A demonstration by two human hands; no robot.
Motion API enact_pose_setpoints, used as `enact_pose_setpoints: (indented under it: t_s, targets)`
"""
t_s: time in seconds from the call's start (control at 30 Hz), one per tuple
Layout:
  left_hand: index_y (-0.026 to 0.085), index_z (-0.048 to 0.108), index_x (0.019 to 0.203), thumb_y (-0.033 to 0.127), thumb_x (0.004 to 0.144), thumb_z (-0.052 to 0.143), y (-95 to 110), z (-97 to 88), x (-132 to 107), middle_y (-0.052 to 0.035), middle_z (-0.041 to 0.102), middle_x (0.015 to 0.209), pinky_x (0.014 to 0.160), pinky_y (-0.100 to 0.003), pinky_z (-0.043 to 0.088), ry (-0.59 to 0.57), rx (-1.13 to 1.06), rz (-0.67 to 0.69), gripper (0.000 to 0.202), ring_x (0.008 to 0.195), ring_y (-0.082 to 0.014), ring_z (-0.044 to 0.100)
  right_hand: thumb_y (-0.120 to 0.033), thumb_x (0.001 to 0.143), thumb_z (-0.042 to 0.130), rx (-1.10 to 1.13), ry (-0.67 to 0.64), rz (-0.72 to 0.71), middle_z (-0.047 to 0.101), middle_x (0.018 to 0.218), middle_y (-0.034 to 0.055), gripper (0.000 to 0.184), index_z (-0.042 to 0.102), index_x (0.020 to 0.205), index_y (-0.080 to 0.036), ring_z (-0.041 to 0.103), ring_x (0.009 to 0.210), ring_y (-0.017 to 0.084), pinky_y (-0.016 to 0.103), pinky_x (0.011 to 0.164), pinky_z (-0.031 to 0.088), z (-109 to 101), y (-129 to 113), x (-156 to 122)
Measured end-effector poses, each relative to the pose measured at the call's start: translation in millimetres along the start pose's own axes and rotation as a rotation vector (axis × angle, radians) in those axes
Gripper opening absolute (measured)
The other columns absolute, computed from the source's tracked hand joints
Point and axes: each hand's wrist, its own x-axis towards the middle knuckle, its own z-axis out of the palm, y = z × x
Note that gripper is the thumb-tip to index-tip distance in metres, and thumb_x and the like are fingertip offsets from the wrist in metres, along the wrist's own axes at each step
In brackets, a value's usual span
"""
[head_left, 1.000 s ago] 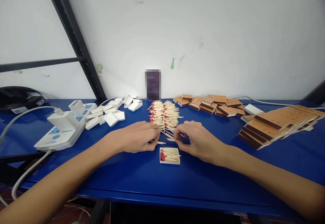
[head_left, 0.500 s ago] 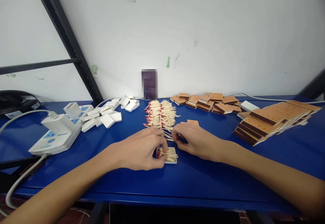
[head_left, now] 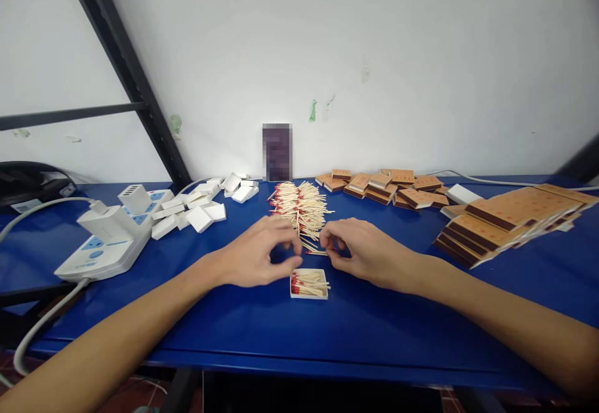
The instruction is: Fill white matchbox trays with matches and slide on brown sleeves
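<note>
A white matchbox tray (head_left: 309,297) lies on the blue table, holding several red-headed matches with their heads to the left. Just above its left corner is my left hand (head_left: 262,252), thumb and fingers apart with nothing between them. My right hand (head_left: 362,247) is pinched at the end of a single match (head_left: 316,252), whose red head points left toward the other hand. Behind both hands spreads a large pile of loose matches (head_left: 302,207), partly hidden by my left fingers.
White inner trays (head_left: 199,218) lie heaped at the left, beside a power strip (head_left: 110,257) with chargers and cables. Brown matchbox sleeves (head_left: 390,185) are scattered at the back right, and a stack of them (head_left: 496,223) stands nearer. A dark pixelated panel (head_left: 277,153) leans on the wall.
My left hand has lifted away from the tray, up and slightly left, and its fingers have opened. The tray's matches are now uncovered. My right hand stays in nearly the same place.
</note>
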Motion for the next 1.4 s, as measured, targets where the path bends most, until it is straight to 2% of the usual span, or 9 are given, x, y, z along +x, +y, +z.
enact_pose_setpoints:
  t_s: [0.2,0.43,0.67,0.83,0.93,1.0,1.17,1.3,1.4]
  targets:
    - [0.023,0.066,0.106,0.027,0.087,0.061,26.3,10.0,0.6,-0.0041,0.06,0.103,0.091,-0.033,0.041,-0.055,-0.102,0.174,0.02,0.096,-0.0185,0.056,-0.025,0.085,0.06,-0.057,-0.021,-0.01,0.061,0.087,0.0035,0.006,0.058,0.089,-0.02,0.055,0.079,0.019,0.033,0.072,0.036,-1.0,0.2,-0.6]
    - [0.022,0.068,0.106,0.022,0.093,0.051,20.3,11.4,2.1,-0.0068,0.059,0.104,0.087,-0.033,0.046,-0.132,-0.166,0.155,0.022,0.091,-0.018,0.057,-0.029,0.096,0.046,-0.144,-0.102,-0.039,0.056,0.093,0.0056,0.019,0.06,0.086,-0.02,0.051,0.081,0.02,0.035,0.072,0.033,-4.2,-0.7,-3.7]
    - [0.02,0.069,0.098,0.02,0.088,0.056,20.3,15.6,0.6,-0.0054,0.057,0.101,0.084,-0.029,0.047,-0.103,-0.187,0.138,0.017,0.088,-0.0157,0.057,-0.028,0.098,0.041,-0.145,-0.133,-0.078,0.056,0.09,0.0053,0.021,0.056,0.085,-0.02,0.049,0.078,0.02,0.035,0.071,0.032,-1.5,3.7,-3.9]
    - [0.019,0.064,0.106,0.024,0.088,0.057,14.2,6.3,0.8,-0.005,0.062,0.1,0.086,-0.032,0.047,0.055,-0.208,0.135,0.02,0.092,-0.0173,0.058,-0.027,0.097,0.044,-0.107,-0.034,-0.096,0.056,0.087,0.0032,0.017,0.054,0.084,-0.021,0.051,0.081,0.019,0.035,0.075,0.032,-21.9,6.0,-4.9]
    - [0.019,0.062,0.103,0.024,0.093,0.047,-1.5,-3.3,0.7,-0.0033,0.064,0.092,0.078,-0.031,0.047,0.235,-0.194,0.08,0.018,0.085,-0.0158,0.058,-0.027,0.095,0.046,-0.033,-0.004,-0.092,0.056,0.084,0.0019,0.016,0.054,0.082,-0.022,0.049,0.076,0.017,0.033,0.073,0.034,-28.1,-5.6,-8.0]
    - [0.018,0.062,0.096,0.024,0.094,0.044,-16.1,-7.8,-0.4,-0.0026,0.063,0.087,0.073,-0.03,0.046,0.294,-0.104,0.025,0.019,0.08,-0.0154,0.057,-0.025,0.094,0.048,0.029,-0.042,-0.118,0.057,0.083,0.0008,0.014,0.054,0.082,-0.022,0.05,0.073,0.016,0.032,0.072,0.036,-24.3,-17.2,-10.4]
    - [0.018,0.064,0.096,0.024,0.093,0.047,-39.0,-10.6,-4.4,-0.0044,0.06,0.089,0.076,-0.032,0.041,0.085,0.226,0.014,0.019,0.085,-0.0184,0.053,-0.025,0.092,0.052,0.061,-0.067,-0.14,0.06,0.081,0.0015,0.011,0.055,0.082,-0.02,0.052,0.071,0.015,0.028,0.064,0.038,-8.9,-28.9,-10.7]
    - [0.022,0.063,0.111,0.028,0.097,0.045,-32.1,-4.5,-0.9,-0.0054,0.056,0.097,0.08,-0.032,0.039,0.028,0.299,0.072,0.024,0.091,-0.0192,0.051,-0.022,0.092,0.048,-0.168,0.052,-0.05,0.059,0.073,0.0019,0.015,0.058,0.082,-0.02,0.052,0.067,0.017,0.031,0.065,0.037,-9.2,-11.0,-5.0]
    - [0.025,0.063,0.113,0.031,0.098,0.046,-24.2,3.8,6.7,-0.0062,0.053,0.102,0.08,-0.034,0.037,0.017,0.369,0.108,0.023,0.095,-0.0212,0.049,-0.017,0.09,0.047,-0.295,-0.03,-0.032,0.061,0.081,0.0044,0.013,0.06,0.088,-0.018,0.055,0.07,0.018,0.031,0.065,0.037,-10.5,4.6,-2.4]
